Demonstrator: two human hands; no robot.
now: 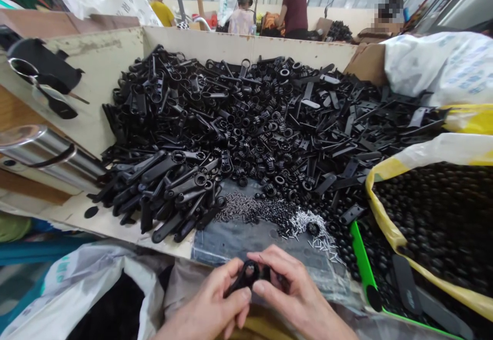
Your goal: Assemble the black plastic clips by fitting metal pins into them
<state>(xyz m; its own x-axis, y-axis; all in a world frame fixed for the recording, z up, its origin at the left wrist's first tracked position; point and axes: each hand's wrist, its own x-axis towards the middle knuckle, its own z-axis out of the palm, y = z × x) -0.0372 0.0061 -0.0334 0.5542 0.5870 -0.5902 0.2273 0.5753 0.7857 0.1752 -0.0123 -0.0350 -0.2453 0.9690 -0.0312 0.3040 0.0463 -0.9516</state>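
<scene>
Near the bottom centre, my left hand (219, 299) is closed around a black plastic part (243, 278) with a ring-shaped end. My right hand (287, 288) is closed too, its thumb and fingers pinching a dark piece against the ring end. Both hands are close together over the front edge of a grey mat (239, 242). Beyond them lie small brown pieces (239, 206), small black pieces and silver pins (308, 222). Finished-looking black handles (165, 175) are stacked at the left, and a large heap of black parts (246, 109) spreads behind.
A steel cylinder (50, 150) leans at the left. A white sack (142, 283) with dark contents is at the lower left. On the right are a bag of black balls (439, 216) and a green strip (362, 258). Several people are in the background.
</scene>
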